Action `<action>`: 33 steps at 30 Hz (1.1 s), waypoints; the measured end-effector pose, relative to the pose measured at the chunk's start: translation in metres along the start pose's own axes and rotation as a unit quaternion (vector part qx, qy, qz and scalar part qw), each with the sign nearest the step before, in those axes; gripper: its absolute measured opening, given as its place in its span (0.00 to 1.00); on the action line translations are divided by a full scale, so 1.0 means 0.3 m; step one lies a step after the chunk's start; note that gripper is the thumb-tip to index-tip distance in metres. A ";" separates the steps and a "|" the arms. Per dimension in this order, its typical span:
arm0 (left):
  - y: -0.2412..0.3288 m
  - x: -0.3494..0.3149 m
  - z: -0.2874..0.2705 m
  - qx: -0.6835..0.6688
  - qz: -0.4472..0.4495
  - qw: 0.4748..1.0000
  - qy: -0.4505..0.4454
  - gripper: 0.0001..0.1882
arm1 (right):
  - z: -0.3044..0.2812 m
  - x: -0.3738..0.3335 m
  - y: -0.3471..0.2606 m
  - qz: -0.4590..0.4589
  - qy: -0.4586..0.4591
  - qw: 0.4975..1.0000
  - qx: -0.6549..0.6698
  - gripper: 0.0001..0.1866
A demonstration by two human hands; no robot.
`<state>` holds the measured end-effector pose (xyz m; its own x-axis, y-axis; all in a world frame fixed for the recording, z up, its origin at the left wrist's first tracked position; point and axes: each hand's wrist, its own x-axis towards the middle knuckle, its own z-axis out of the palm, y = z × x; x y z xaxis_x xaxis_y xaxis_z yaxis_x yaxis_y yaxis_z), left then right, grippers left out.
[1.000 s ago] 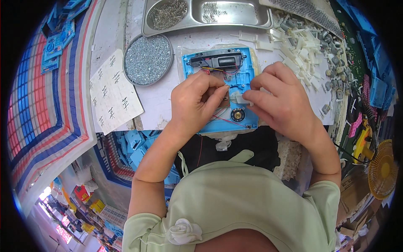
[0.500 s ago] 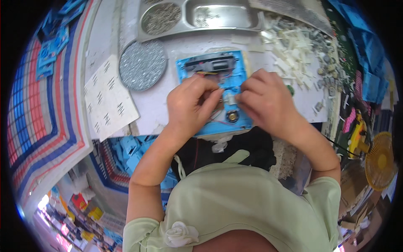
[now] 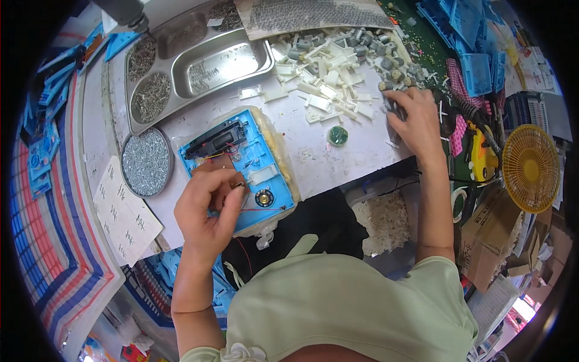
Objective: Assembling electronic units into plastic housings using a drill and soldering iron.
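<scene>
A blue plastic case [image 3: 274, 192] lies open on a pad at the table's front, with a black module [image 3: 212, 142], thin wires, a white rectangular part [image 3: 263, 175] and a small round speaker [image 3: 264, 198] inside. My left hand [image 3: 208, 202] is over its near left side, thumb and fingers pinched beside a brown board [image 3: 222, 161]; whatever they grip is hidden. Over at the table's right edge, my right hand [image 3: 416, 127] curls its fingers and thumb around dark grey parts below the pile of grey cylindrical parts [image 3: 395, 75]. Exactly what it grasps is unclear.
White plastic pieces [image 3: 329, 90] lie heaped beyond the case, near a round green item [image 3: 338, 136]. A metal compartment tray [image 3: 175, 96] of small hardware, a round dish [image 3: 146, 161] of shiny bits and a marked sheet [image 3: 123, 211] are leftward. A yellow fan [image 3: 531, 169] stands right.
My right hand has left the case for the grey parts at the table's right edge. My left hand remains over the case. The view has swung to the right.
</scene>
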<state>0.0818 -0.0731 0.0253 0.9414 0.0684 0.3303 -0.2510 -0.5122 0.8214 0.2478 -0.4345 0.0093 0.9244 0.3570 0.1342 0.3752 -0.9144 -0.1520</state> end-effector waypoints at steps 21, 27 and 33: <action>0.103 0.400 0.319 -0.045 0.028 0.962 -0.269 0.10 | -0.026 0.016 -0.008 -0.002 -0.024 0.997 0.070 0.12; 0.094 0.440 0.349 -0.045 -0.021 0.951 -0.306 0.18 | -0.095 -0.008 -0.250 -0.143 0.106 0.958 0.225 0.14; 0.083 0.425 0.275 0.137 0.149 0.937 -0.285 0.13 | -0.056 -0.017 -0.269 0.028 -0.082 0.744 0.663 0.21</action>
<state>0.2141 -0.1478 0.0493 0.8252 -0.5418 0.1596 -0.5287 -0.6418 0.5555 0.2117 -0.3658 0.0372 0.8959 0.4441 -0.0136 -0.0273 0.0244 -0.9993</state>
